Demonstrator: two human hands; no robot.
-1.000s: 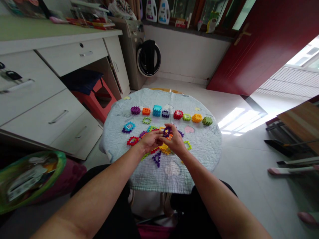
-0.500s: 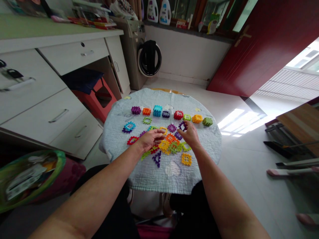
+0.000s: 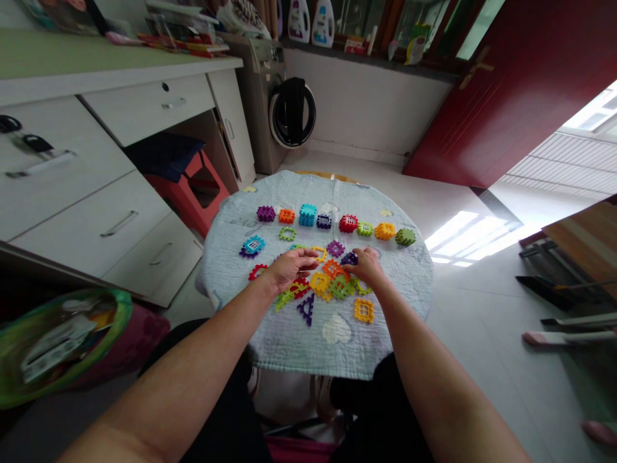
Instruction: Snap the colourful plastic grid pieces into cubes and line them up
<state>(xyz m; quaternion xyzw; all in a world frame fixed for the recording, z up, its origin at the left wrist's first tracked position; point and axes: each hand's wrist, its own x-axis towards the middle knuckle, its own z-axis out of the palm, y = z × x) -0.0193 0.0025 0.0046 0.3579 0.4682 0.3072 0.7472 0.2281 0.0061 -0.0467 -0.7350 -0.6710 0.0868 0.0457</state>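
My right hand (image 3: pixel 370 265) has its thumb and fingers closed on a dark purple interlocking plastic tile (image 3: pixel 349 258), low over the right side of a loose pile. My left hand (image 3: pixel 292 269) is open, its fingers stretched out above the pile and hiding some tiles. Around the hands lie an orange tile (image 3: pixel 332 268), a yellow tile (image 3: pixel 319 283), a green tile (image 3: pixel 341 287) and a purple tile (image 3: pixel 335 248). Closer to me are a purple triangle (image 3: pixel 306 310) and a yellow window tile (image 3: pixel 364 310). A red tile (image 3: pixel 258 272) pokes out left of my left hand.
Colour-sorted stacks line the table's far side, among them a light blue stack (image 3: pixel 308 215), a red stack (image 3: pixel 348 223) and an olive green stack (image 3: pixel 405 237). A cloth (image 3: pixel 279 347) covers the round table. Left stand a bin (image 3: pixel 125 341) and a red stool (image 3: pixel 207 193).
My right hand has come down slightly toward me with the dark purple tile, which now lies lower over the pile. My left hand stays nearly where it was. The view has shifted a little.
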